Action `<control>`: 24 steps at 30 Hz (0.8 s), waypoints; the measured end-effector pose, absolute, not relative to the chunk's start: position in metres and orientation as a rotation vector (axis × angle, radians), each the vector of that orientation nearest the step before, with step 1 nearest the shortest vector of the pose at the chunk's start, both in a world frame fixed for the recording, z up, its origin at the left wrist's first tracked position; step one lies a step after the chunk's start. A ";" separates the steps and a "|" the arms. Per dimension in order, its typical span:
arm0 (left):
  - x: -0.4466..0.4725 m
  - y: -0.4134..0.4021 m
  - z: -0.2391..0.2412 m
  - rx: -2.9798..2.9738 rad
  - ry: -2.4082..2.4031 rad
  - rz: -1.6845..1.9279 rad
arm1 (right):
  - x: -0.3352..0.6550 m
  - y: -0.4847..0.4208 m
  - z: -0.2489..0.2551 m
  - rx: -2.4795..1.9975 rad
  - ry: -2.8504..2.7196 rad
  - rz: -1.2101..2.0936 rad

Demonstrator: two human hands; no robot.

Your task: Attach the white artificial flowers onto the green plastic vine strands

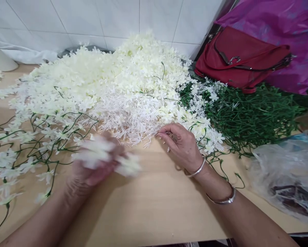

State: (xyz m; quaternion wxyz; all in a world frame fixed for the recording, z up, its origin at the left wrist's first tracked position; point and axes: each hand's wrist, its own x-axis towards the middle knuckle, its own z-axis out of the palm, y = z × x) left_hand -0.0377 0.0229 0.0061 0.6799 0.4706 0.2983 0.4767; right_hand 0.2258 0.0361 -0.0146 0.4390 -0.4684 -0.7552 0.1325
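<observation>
A big heap of cream-white artificial flowers (123,75) covers the back of the wooden table (154,202). In front of it lies a pile of white plastic sprigs (128,118). My left hand (92,171) is closed round a bunch of white flowers (105,156), blurred by motion, just above the table. My right hand (181,144) rests at the front edge of the sprig pile, fingers curled and pinching into it; what it pinches is too small to make out. Two metal bangles sit on my right wrist.
Green wire stems with white flowers (27,144) spread over the left of the table. A pile of bare green stems (249,116) lies at the right, a red handbag (241,60) and purple cloth behind it. A clear plastic bag (287,175) sits at the right edge.
</observation>
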 end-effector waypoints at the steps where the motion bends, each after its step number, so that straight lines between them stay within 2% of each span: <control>1: -0.042 0.025 0.008 0.966 0.680 1.162 | 0.225 0.036 -0.014 -1.166 -1.869 0.340; 4: -0.045 0.032 0.013 0.602 0.752 1.249 | 0.223 0.034 -0.014 -1.177 -1.878 0.354; 7: -0.034 0.034 0.013 0.369 0.724 1.061 | 0.221 0.032 -0.015 -1.183 -1.885 0.345; 10: -0.023 0.033 0.010 0.402 0.671 0.938 | 0.221 0.032 -0.017 -1.195 -1.851 0.340; 15: -0.016 0.029 0.002 0.825 0.794 1.166 | 0.223 0.031 -0.016 -1.133 -1.831 0.265; 24: -0.012 0.039 -0.008 1.857 1.522 1.448 | 0.215 0.025 -0.011 -1.018 -1.881 0.226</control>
